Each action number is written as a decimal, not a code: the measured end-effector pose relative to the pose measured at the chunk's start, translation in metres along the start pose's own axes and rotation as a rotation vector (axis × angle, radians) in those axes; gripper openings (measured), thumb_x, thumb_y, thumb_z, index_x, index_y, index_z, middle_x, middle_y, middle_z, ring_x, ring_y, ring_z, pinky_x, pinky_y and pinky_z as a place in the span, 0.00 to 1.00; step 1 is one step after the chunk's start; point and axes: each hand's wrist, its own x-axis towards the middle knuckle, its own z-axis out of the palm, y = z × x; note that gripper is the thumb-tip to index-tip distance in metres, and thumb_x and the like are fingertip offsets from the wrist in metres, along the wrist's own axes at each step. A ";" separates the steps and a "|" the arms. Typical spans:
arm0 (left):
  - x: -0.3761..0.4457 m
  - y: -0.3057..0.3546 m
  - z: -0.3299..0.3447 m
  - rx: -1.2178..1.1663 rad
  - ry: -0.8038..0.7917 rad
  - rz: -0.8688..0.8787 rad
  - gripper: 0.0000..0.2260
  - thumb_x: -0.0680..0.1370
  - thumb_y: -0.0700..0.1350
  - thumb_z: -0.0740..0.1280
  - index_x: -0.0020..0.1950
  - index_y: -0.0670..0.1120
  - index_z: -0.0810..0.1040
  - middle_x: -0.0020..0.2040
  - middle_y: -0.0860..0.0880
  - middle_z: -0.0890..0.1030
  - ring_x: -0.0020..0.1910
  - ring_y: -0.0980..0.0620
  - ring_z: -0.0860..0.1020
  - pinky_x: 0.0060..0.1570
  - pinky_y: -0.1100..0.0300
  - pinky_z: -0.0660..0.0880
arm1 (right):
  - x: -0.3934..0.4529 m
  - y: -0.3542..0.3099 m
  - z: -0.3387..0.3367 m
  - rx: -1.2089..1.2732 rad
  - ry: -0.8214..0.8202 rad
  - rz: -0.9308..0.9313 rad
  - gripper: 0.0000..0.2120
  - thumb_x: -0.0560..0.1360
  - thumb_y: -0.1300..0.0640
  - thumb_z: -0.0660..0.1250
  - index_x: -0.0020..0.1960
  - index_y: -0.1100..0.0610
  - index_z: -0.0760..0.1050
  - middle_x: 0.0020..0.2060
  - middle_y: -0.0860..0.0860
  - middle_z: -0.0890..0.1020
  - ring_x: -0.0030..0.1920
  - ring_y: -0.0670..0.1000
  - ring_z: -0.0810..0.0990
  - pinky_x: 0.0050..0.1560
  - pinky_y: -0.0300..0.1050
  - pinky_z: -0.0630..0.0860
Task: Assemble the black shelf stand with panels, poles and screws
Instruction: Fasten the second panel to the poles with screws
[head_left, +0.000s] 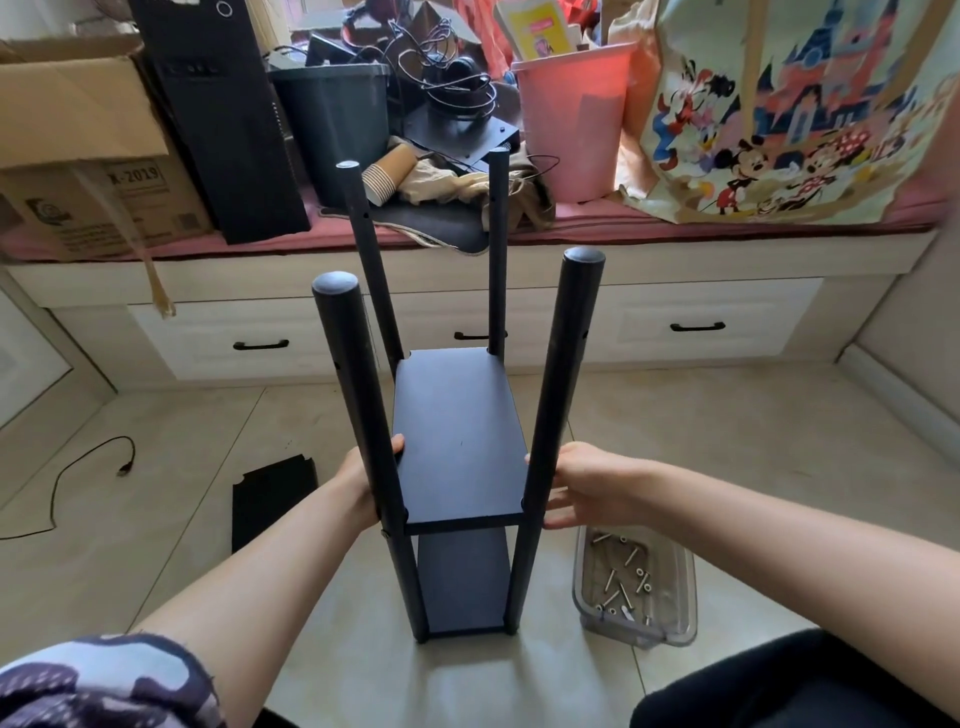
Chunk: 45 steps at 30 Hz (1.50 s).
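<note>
The black shelf stand (457, 467) stands on the tiled floor, its 4 round black poles running upright, long axis 6 to 12 o'clock. The flat black upper panel (460, 441) lies between both hands. The left hand (366, 480) grips it at 9 o'clock, around the near-left pole (358, 395). The right hand (584, 486), fingers relaxed and apart, touches the 3 o'clock edge. Both hands sit equally near. The clear plastic screw tray (636, 587) lies at 4 o'clock.

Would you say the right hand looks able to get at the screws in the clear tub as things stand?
Probably yes: the right hand rests by the near right pole, and the open clear tub of screws sits on the floor just below it, uncovered.
</note>
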 end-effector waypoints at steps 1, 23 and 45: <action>0.000 0.000 -0.001 0.010 -0.017 -0.001 0.11 0.84 0.47 0.63 0.52 0.40 0.76 0.46 0.42 0.81 0.41 0.43 0.80 0.35 0.53 0.74 | 0.002 0.000 0.002 0.001 0.008 0.011 0.10 0.81 0.62 0.60 0.42 0.57 0.74 0.36 0.53 0.79 0.43 0.55 0.79 0.54 0.54 0.76; -0.059 0.000 -0.038 -0.044 0.140 0.205 0.09 0.81 0.33 0.61 0.43 0.37 0.78 0.45 0.39 0.79 0.45 0.43 0.77 0.45 0.52 0.77 | 0.013 0.009 0.051 0.004 0.147 0.043 0.09 0.77 0.69 0.56 0.48 0.64 0.75 0.43 0.58 0.75 0.44 0.57 0.71 0.40 0.59 0.80; -0.096 -0.071 0.034 0.687 0.053 0.261 0.55 0.74 0.56 0.76 0.81 0.42 0.36 0.79 0.35 0.57 0.76 0.40 0.65 0.70 0.51 0.66 | 0.025 0.019 0.063 -0.077 0.258 0.053 0.07 0.73 0.56 0.70 0.46 0.60 0.78 0.44 0.56 0.80 0.47 0.53 0.75 0.46 0.46 0.71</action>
